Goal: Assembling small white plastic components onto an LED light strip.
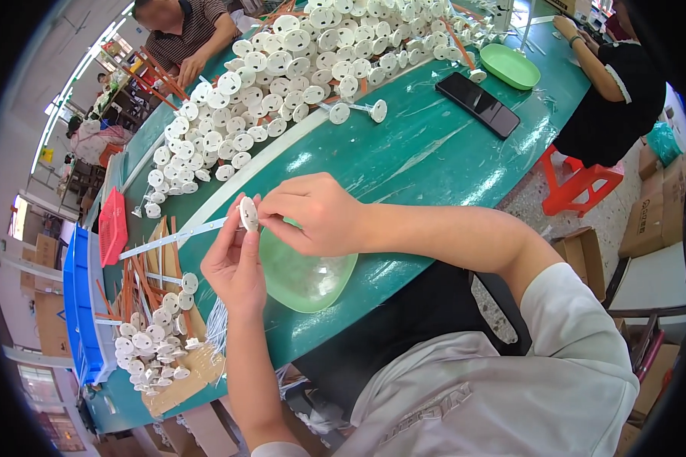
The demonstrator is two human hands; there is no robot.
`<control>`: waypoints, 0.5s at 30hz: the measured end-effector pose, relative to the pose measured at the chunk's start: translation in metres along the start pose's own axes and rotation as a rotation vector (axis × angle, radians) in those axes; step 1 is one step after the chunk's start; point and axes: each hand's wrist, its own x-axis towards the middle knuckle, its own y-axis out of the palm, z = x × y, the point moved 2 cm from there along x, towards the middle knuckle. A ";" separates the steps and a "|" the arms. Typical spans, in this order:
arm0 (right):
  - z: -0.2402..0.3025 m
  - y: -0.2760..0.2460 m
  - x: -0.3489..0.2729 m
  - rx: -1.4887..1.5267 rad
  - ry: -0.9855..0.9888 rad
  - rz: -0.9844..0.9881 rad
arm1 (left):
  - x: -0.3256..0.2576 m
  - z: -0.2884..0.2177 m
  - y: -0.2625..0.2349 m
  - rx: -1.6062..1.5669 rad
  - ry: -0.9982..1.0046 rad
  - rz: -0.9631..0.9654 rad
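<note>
1. Left hand (235, 263) was raised over the near table edge, fingers curled, pinching the small white round plastic disc (248, 214) at its fingertips.
2. Right hand (312, 213) came in from the right, fingers closed on the same white disc from the other side; both hands met at the disc, touching it.
3. A thin white plastic stem (177, 238) ran left from the disc, roughly level, out past the left hand.
4. The disc sat above the table, just left of and above the light green shallow plastic dish (305, 278), which lay on the teal green table top (434, 152) right under the hands.
5. Near left: a heap of small white disc parts (151, 346) on a brown cardboard sheet (183, 377), with thin orange sticks (133, 282) beside it.
6. Further left: a red perforated plastic tray (113, 226) and a blue plastic crate (76, 305) at the table edge.
7. Far side: a big pile of white round disc parts (282, 68) spread across the table, orange sticks mixed in.
8. Far right: a black flat phone (478, 104) lying on the table, a second light green oval dish (510, 66) just beyond it.
9. One person in a striped shirt (187, 30) sat at the far end; another person in a black top (617, 91) sat on the right on a red plastic stool (579, 186).
10. Brown cardboard boxes (655, 213) stood on the floor at right.
</note>
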 end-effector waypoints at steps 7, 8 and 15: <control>0.003 0.006 0.002 0.072 0.025 -0.020 | -0.005 0.008 -0.002 -0.110 -0.060 -0.081; 0.003 0.006 0.002 0.089 0.045 -0.019 | -0.006 0.009 -0.002 -0.106 -0.056 -0.083; 0.006 0.008 0.000 0.074 0.095 0.013 | -0.009 0.012 -0.004 -0.096 -0.112 -0.109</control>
